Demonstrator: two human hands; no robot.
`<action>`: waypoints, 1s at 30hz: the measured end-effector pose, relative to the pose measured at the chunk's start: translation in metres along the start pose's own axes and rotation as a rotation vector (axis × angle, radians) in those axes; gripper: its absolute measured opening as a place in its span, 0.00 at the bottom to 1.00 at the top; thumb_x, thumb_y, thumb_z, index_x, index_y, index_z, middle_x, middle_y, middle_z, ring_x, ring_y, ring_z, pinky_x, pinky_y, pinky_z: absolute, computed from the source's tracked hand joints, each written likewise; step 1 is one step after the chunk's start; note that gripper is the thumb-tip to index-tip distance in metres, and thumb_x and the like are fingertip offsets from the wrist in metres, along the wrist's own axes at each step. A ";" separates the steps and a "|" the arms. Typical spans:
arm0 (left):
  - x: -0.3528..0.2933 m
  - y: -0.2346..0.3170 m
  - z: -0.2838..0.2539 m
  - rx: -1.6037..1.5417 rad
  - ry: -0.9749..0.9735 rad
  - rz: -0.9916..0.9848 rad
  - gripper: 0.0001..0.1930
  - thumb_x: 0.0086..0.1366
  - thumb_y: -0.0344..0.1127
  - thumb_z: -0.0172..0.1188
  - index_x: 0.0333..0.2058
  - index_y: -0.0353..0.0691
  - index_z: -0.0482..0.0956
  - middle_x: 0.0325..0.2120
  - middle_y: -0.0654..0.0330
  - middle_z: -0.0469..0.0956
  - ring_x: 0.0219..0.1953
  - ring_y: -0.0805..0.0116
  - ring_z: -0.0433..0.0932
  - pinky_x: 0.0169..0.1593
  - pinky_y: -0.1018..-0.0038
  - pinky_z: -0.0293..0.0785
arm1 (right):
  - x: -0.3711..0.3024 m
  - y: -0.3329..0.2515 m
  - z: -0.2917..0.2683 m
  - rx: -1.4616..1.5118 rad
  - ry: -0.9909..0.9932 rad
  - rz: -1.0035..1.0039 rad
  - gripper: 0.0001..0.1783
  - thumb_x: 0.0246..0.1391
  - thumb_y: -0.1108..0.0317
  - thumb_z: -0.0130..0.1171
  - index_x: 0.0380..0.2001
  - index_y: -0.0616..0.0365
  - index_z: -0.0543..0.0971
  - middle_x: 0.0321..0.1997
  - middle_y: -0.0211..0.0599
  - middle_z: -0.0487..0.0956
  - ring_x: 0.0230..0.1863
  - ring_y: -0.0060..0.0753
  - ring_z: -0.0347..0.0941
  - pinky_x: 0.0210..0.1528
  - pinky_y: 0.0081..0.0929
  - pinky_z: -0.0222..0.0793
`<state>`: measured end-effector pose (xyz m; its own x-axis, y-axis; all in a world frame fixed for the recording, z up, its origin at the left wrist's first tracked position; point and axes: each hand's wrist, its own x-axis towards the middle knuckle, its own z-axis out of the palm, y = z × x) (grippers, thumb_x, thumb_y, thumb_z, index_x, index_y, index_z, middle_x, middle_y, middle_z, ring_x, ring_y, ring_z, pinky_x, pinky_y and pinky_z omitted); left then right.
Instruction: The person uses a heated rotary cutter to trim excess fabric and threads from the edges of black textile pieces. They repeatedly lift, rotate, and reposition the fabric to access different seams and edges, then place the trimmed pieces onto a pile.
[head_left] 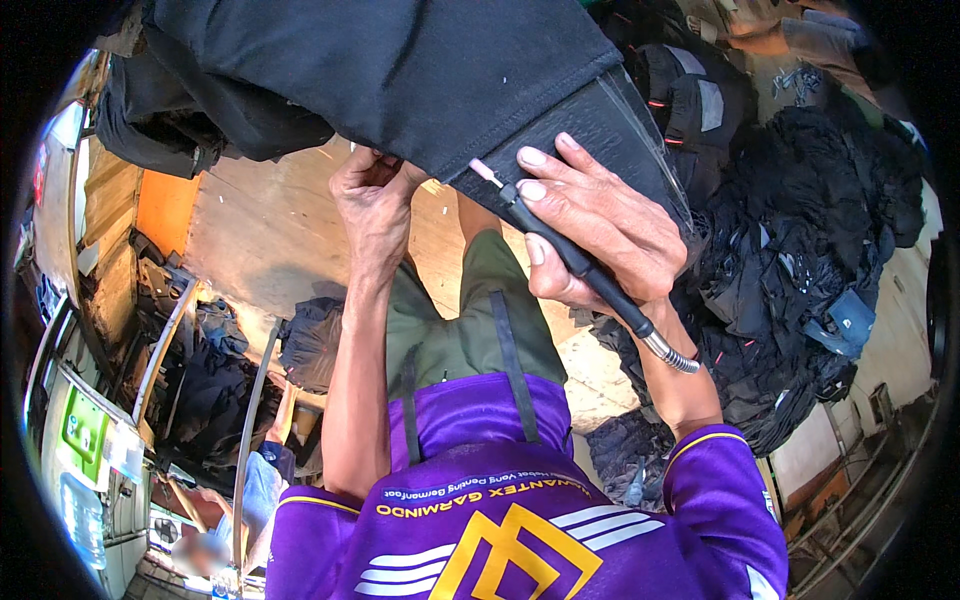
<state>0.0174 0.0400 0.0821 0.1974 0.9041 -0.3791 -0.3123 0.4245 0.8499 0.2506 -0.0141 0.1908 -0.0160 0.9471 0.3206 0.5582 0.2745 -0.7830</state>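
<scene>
My right hand [610,225] is closed around a slim black rotary grinder handpiece [575,258], its pink stone tip close to the hem of a black garment [400,70]. The tool's ribbed metal end points back towards my wrist. The garment is drawn over a scuffed dark board [615,120], whose bare end shows beyond the hem and under my right fingers. Along the near edge of the cloth, my left hand [375,205] pinches the fabric. Its fingertips are partly hidden beneath the edge.
A large heap of black garments [780,270] lies to the right. More dark clothes [205,390] are piled at the lower left beside curved metal rails [165,345]. An orange panel [165,212] stands at the left. Another person [205,540] is at the lower left.
</scene>
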 end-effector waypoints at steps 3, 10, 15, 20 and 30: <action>-0.001 0.001 0.000 0.085 0.001 -0.011 0.17 0.61 0.19 0.79 0.49 0.31 0.88 0.43 0.59 0.89 0.44 0.72 0.87 0.52 0.73 0.85 | 0.000 0.000 0.001 0.001 -0.005 -0.017 0.21 0.46 0.75 0.73 0.48 0.63 0.91 0.44 0.49 0.91 0.55 0.51 0.90 0.65 0.54 0.85; -0.001 -0.001 -0.001 0.063 0.015 -0.017 0.17 0.62 0.20 0.78 0.50 0.31 0.87 0.44 0.59 0.89 0.46 0.71 0.87 0.54 0.73 0.86 | -0.002 0.000 0.003 -0.034 0.068 0.001 0.21 0.46 0.76 0.73 0.47 0.64 0.91 0.42 0.47 0.91 0.54 0.50 0.91 0.64 0.53 0.85; 0.000 -0.004 0.000 0.003 0.000 0.014 0.18 0.63 0.20 0.78 0.51 0.32 0.87 0.45 0.60 0.88 0.48 0.70 0.87 0.56 0.72 0.86 | -0.002 0.001 0.004 -0.065 0.116 0.016 0.18 0.47 0.76 0.72 0.45 0.64 0.91 0.40 0.46 0.91 0.52 0.50 0.91 0.63 0.54 0.86; -0.001 -0.004 0.001 0.005 -0.018 0.000 0.17 0.64 0.21 0.78 0.51 0.34 0.87 0.45 0.60 0.88 0.49 0.70 0.87 0.56 0.72 0.86 | -0.003 0.004 0.005 -0.085 0.154 0.014 0.17 0.47 0.76 0.72 0.44 0.66 0.91 0.40 0.47 0.91 0.52 0.51 0.91 0.62 0.54 0.86; 0.001 -0.012 0.000 -0.071 -0.048 0.054 0.16 0.68 0.12 0.62 0.51 0.30 0.86 0.52 0.54 0.89 0.52 0.67 0.87 0.59 0.69 0.83 | -0.005 0.010 0.006 -0.127 0.258 0.015 0.16 0.49 0.75 0.70 0.43 0.70 0.90 0.40 0.53 0.91 0.51 0.52 0.91 0.62 0.56 0.86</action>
<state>0.0213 0.0359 0.0715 0.2223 0.9230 -0.3141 -0.3884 0.3794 0.8398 0.2518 -0.0151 0.1781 0.1957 0.8727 0.4474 0.6563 0.2224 -0.7209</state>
